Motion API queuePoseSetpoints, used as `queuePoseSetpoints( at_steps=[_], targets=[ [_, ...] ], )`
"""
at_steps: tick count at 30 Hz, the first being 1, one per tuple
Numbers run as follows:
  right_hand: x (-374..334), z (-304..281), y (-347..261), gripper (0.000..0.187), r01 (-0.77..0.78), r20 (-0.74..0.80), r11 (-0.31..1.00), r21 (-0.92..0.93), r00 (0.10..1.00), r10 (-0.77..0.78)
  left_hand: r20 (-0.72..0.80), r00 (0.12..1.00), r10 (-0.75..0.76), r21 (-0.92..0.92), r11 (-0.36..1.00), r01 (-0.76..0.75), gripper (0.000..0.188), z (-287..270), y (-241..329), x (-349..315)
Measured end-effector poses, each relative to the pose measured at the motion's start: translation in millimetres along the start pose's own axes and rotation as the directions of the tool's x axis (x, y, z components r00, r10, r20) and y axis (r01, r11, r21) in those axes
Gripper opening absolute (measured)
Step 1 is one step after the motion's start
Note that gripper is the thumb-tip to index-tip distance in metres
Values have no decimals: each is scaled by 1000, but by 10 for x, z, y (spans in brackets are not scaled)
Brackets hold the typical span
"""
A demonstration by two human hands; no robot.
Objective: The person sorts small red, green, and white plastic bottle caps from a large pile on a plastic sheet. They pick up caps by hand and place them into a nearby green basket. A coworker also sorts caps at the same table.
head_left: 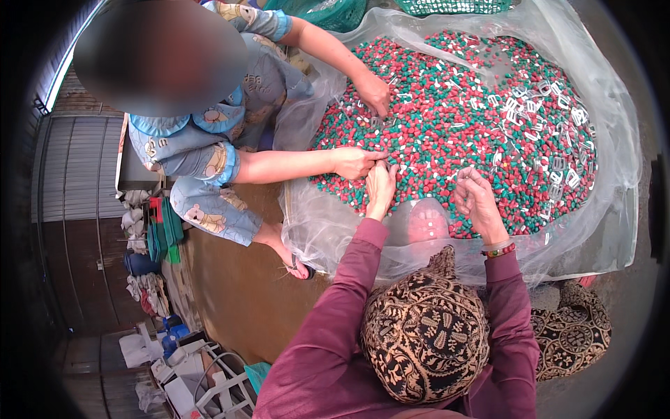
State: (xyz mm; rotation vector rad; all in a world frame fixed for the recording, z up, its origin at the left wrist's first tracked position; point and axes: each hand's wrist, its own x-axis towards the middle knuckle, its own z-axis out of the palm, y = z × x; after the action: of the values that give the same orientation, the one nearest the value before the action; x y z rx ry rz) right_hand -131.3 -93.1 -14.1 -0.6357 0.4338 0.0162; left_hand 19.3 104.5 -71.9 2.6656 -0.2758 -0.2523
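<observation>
A wide heap of small red, green and white pieces (433, 119) lies on a translucent sheet (614, 146). At its near left edge, my left hand (380, 187) bends down to the pieces, fingertips drawn together; what they pinch is too small to make out. My right hand (477, 201) hovers over the near part of the heap, fingers curled in toward the thumb, their contents hidden. Pale plastic frames like buckles (537, 115) lie scattered on the heap's right side. Between my hands sits a rounded, see-through grey and pink object (427, 221).
A co-worker at the left has one hand (372, 94) in the heap and another hand (356, 162) close to my left fingers. Green baskets (453, 5) stand beyond. My patterned trousers (426, 328) are below my hands. Metal frames (209, 384) and bags lie at lower left.
</observation>
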Motion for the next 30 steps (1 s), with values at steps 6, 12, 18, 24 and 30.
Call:
queuePoseSetpoints(
  at_steps=[6, 12, 18, 24, 30],
  targets=[
    [-91, -78, -131, 7, 49, -120, 997, 63, 992, -41, 138, 967, 215, -45, 976, -211, 34, -59, 300, -234],
    [-280, -402, -346, 17, 127, -115, 992, 10, 985, -125, 197, 977, 76, -518, 855, 38, 36, -229, 443, 59],
    [-460, -543, -465, 24, 124, -223, 989, -82, 965, -139, 622, 772, 133, -776, 235, 585, 26, -588, 444, 160],
    [-476, -648, -414, 23, 51, -287, 986, -160, 953, -96, 218, 866, 450, 139, 864, -484, 25, -286, 231, 133],
    [-566, -464, -1040, 26, 136, -188, 804, -579, 937, -294, 266, 736, 623, 299, 672, -677, 21, -33, 174, 135]
  ],
)
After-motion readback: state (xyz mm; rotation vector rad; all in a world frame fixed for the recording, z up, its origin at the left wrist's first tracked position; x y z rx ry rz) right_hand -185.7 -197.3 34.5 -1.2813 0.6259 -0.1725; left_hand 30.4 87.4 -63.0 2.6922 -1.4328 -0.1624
